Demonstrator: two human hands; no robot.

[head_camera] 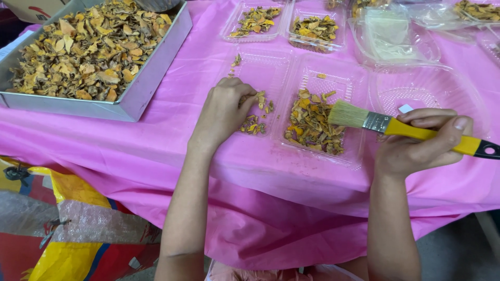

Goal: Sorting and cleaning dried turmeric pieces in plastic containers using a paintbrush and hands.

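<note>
A yellow-handled paintbrush [411, 128] is gripped in the closed fingers of the right hand [422, 145], its long axis lying leftward with bristles over the dried slices in the open clear clamshell tray [333, 83], while slices are pinched by the left hand [225, 110] in the neighbouring half.

My left hand [225, 112] covers part of the dried slices [255, 125] beneath it. The paintbrush [411, 129] handle passes inside my right hand [422, 143], its tip cut by the right edge. The metal tray [140, 93] runs off the top-left corner.
</note>
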